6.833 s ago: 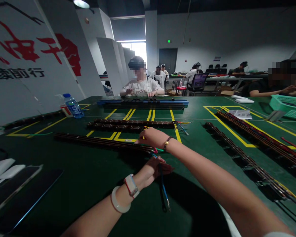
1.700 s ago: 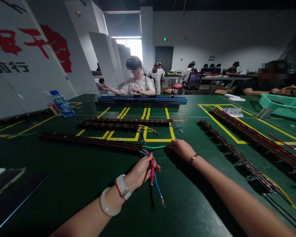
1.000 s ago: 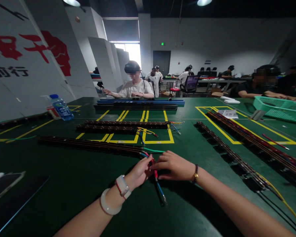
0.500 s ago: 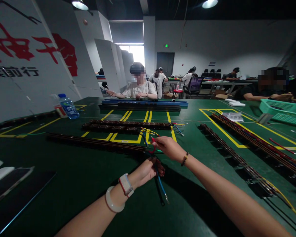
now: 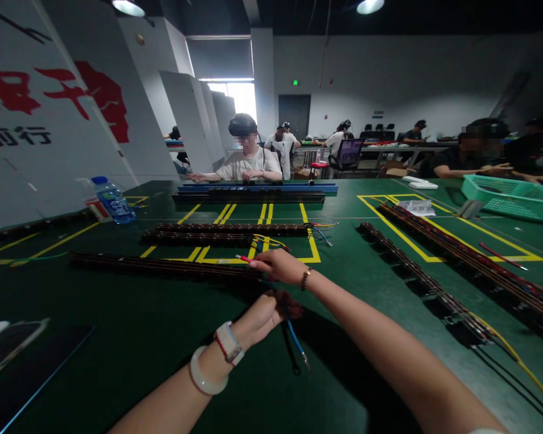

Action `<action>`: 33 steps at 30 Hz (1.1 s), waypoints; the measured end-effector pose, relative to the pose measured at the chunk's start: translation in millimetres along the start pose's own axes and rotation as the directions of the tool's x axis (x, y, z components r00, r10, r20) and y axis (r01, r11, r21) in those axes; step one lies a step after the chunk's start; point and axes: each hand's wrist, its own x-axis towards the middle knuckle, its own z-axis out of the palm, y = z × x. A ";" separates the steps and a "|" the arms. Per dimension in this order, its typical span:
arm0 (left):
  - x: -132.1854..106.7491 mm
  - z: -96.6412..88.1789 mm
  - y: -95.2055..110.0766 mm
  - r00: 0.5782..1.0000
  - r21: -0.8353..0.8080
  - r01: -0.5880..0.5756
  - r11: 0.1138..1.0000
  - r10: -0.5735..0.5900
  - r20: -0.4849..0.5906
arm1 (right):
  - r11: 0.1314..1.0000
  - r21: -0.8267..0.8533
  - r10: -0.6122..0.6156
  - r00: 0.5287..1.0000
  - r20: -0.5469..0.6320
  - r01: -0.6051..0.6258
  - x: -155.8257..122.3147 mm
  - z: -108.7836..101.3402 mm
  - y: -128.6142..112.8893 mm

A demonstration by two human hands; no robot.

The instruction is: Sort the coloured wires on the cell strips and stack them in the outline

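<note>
My left hand (image 5: 265, 314) is closed round a blue wire (image 5: 296, 345) and a black wire (image 5: 290, 357), whose ends hang down toward me. They come from the near end of a long dark strip (image 5: 163, 266) lying across the green table (image 5: 127, 337). My right hand (image 5: 278, 266) is above the strip's end, fingers pinched on a red wire (image 5: 243, 258) pointing left over the strip. Two more dark strips (image 5: 226, 229) with coloured wire tails lie just beyond.
A water bottle (image 5: 111, 201) stands at the far left. Long dark strips (image 5: 428, 283) run along the right side. A green basket (image 5: 511, 197) sits at the far right. A blue-edged rail (image 5: 257, 188) lies in front of a seated person across the table. Other people work behind.
My right hand has carried the red wire up and to the left, over the end of the near strip. My left hand keeps its hold on the blue and black wires.
</note>
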 end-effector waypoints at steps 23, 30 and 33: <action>-13.7 -21.7 46.1 0.960 0.923 0.165 0.348 -0.273 -0.068 | 0.947 0.162 0.279 0.960 0.009 -0.276 -102.3 2.2 106.0; -8.9 -21.6 44.7 0.988 0.776 0.043 0.630 -0.143 0.061 | 0.931 0.212 0.300 0.954 0.015 -0.296 -102.2 -4.8 98.8; -9.6 -18.6 42.9 0.987 0.716 0.073 0.694 -0.153 0.048 | 0.907 0.278 0.345 0.936 -0.065 -0.316 -99.2 -15.5 90.4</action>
